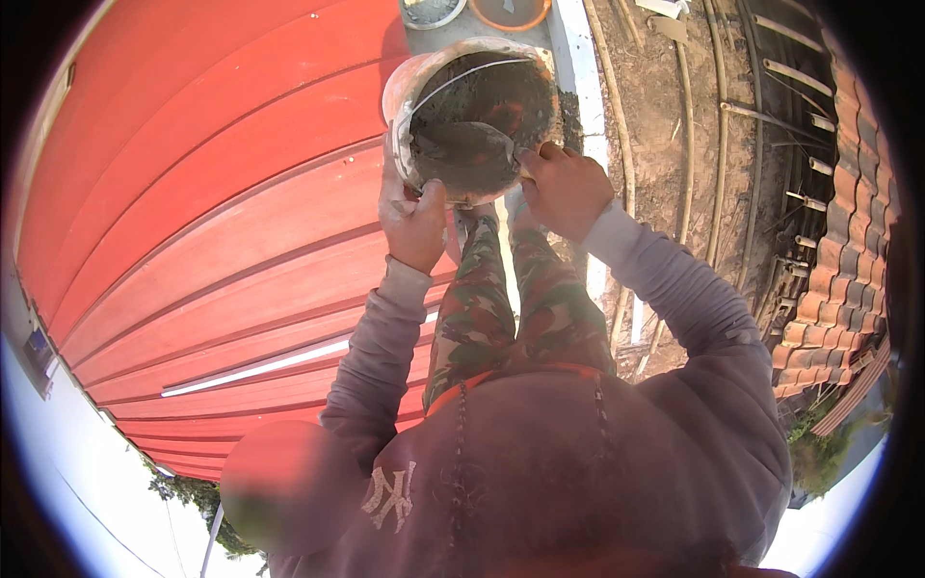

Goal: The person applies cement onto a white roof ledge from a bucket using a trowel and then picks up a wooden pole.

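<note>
Nearest the lens, a dark brownish hooded sweatshirt fills the lower middle, two drawcords hanging down its front and its greyish cuffs reaching toward a bucket held out in front of the body, above camouflage trousers. The hands are apart, one on each side of that bucket. The left hand is clamped on the near left part of the rim, thumb over the edge and fingers against the outer wall. The right hand is closed around the handle end of what looks like a trowel, its broad grey blade lying inside the bucket. Grey, mortar-like residue coats the interior, and a thin pale bail arcs across the opening. Just beyond stand an orange basin and a pale-rimmed container, both cut off by the top edge. Red ribbed sheeting spreads across the left. On the right, past a whitish ledge, slender poles cross bare earth beside terracotta roof tiles.
</note>
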The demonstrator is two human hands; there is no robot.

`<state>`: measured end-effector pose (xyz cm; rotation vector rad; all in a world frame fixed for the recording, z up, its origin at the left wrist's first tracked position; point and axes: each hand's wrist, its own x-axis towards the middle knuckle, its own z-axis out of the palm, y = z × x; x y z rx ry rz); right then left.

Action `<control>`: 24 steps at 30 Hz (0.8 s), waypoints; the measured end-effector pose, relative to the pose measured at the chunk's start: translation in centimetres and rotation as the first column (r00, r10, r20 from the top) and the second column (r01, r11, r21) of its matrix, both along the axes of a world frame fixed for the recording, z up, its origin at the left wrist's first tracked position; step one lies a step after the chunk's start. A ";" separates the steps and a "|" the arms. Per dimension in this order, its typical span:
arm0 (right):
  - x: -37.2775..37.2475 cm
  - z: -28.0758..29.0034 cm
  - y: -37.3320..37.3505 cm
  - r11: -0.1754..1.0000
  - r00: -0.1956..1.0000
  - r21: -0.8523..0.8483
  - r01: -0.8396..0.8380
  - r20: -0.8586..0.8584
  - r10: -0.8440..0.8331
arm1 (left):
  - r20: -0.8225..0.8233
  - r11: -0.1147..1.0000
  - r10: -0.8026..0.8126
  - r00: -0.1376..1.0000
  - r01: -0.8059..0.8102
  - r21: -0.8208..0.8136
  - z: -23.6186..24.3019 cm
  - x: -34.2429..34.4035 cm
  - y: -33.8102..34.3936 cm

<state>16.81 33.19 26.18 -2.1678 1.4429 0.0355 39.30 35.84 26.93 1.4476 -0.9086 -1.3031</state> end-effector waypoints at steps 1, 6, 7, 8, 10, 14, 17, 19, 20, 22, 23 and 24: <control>0.2 0.9 -0.6 0.996 0.996 -0.042 0.085 -0.016 -0.085 | 0.007 1.000 -0.016 1.000 0.016 0.003 0.7 0.3 0.1; 2.6 3.2 -2.0 0.969 0.975 -0.122 0.214 -0.033 -0.220 | -0.063 0.993 0.039 0.997 -0.045 -0.109 4.5 -0.5 -0.8; 3.3 4.0 -1.1 0.974 0.983 -0.133 0.183 -0.009 -0.186 | 0.121 0.982 -0.026 0.992 0.048 -0.183 4.7 0.5 -0.5; 3.2 5.3 -0.3 0.989 0.993 -0.103 0.106 -0.040 -0.110 | 0.307 0.960 -0.070 0.949 0.147 -0.237 4.8 2.0 -0.1; 1.8 8.2 0.1 0.987 0.995 -0.128 0.096 0.013 -0.095 | 0.362 0.950 -0.092 0.928 0.191 -0.247 8.5 2.3 0.0; 0.7 12.1 -2.0 0.935 0.963 -0.244 0.256 -0.018 -0.268 | 0.143 0.952 -0.098 0.985 0.135 -0.276 13.0 -0.8 0.6; 2.6 14.7 -0.4 0.959 0.971 -0.163 0.232 -0.017 -0.238 | 0.316 0.898 0.013 0.949 0.128 -0.421 17.0 -1.9 1.4; 2.8 17.5 1.8 0.986 0.986 0.021 0.163 0.027 -0.163 | -0.148 0.943 0.051 0.988 -0.097 -0.318 18.1 -2.0 1.9; 1.7 18.2 2.0 0.967 0.958 0.125 0.222 0.155 -0.240 | -0.146 0.948 0.031 0.989 -0.076 -0.309 18.6 -1.8 2.2; -1.0 17.4 0.6 0.949 0.914 0.124 0.290 0.256 -0.313 | -0.078 0.921 0.028 0.997 -0.057 -0.386 20.8 -3.5 3.3; -2.0 17.1 -0.4 0.933 0.885 0.139 0.332 0.297 -0.359 | -0.050 0.912 0.021 0.999 -0.040 -0.409 21.4 -4.1 4.0; -2.3 18.9 -1.4 0.944 0.864 0.185 0.273 0.384 -0.325 | 0.061 0.893 -0.003 0.998 0.030 -0.450 20.8 -3.8 4.3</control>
